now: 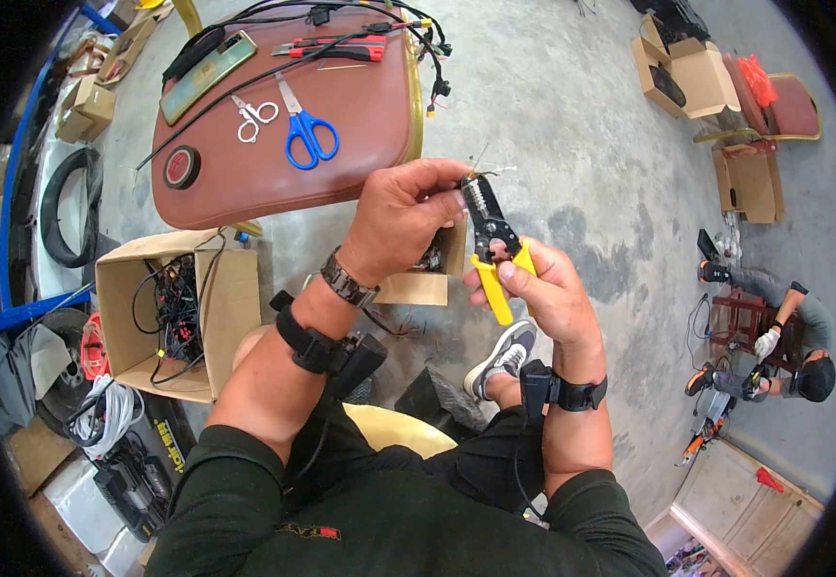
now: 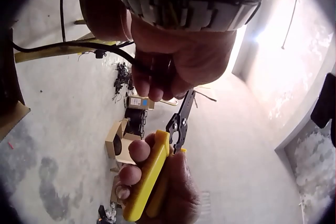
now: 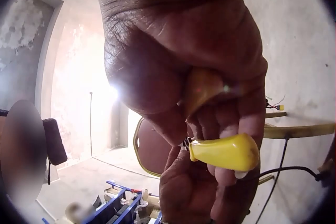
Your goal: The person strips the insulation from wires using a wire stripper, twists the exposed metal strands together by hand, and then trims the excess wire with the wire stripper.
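Note:
My right hand (image 1: pixel 551 300) grips the yellow handles of wire strippers (image 1: pixel 487 213), their black head pointing up and away from me. At the head's far end my left hand (image 1: pixel 394 213) pinches a black cable (image 2: pixel 102 47), with thumb and fingertips right beside the tool. Thin stripped-looking wire ends (image 1: pixel 481 174) stick out there. In the left wrist view the cable runs in from the left and disappears into the curled left fingers. One yellow handle (image 3: pixel 226 152) shows below the right palm in the right wrist view; the fingers wrap round the grips.
A brown padded chair seat (image 1: pixel 235 183) bears blue scissors (image 1: pixel 310 139), white scissors (image 1: pixel 256 120), red-handled pliers (image 1: pixel 346 48), a tape roll (image 1: pixel 181 167), a phone (image 1: pixel 208 75) and cables. A cardboard box (image 1: pixel 120 317) of wires stands left. Another person (image 1: pixel 798 332) sits at the right.

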Motion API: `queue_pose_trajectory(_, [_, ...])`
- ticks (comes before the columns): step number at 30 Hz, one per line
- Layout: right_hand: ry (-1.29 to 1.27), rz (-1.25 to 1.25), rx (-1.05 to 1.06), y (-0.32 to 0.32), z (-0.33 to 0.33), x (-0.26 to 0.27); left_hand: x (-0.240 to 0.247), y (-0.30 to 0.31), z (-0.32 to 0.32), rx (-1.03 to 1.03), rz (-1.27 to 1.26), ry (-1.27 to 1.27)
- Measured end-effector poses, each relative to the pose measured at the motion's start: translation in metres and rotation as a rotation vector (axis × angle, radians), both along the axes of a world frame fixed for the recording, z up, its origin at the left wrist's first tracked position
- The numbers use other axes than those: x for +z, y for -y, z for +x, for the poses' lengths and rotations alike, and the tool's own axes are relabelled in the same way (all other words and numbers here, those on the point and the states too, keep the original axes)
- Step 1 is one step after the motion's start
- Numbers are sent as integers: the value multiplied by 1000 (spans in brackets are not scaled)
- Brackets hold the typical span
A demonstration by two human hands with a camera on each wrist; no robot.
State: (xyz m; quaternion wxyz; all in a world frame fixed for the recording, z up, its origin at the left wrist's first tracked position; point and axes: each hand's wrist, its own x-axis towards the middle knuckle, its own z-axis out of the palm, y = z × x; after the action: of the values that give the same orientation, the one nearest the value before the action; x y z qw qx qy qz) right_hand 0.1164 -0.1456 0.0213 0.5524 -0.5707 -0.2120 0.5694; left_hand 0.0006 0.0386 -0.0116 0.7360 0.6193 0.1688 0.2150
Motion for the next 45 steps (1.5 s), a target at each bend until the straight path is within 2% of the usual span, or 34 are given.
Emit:
queue_pose_trajectory(6, [39,-13,-24,-2,-4,2,-5,0,0,-14,-63,48])
queue_pose_trajectory(12, [33,-10,15,-3,-5,4,-9,-1,1,33,19,43])
queue_pose_trajectory(18, [-203,55,23,0,-6,2,-10,-2,2,41,35,37])
queue_pose_trajectory(21, [-78,102,-30,1,-8,1,-4,-2,1,11,-43,12])
queue_pose_trajectory(27, [-73,97,25,1,-2,-4,-1,3,4,70,-108,100])
queue_pose_trajectory(33, [-29,48,13,0,-1,-6,-9,-2,-1,19,20,26])
queue_pose_trajectory(45, [0,-4,-14,-3,-3,-1,-10,-4,1,23,57,-2])
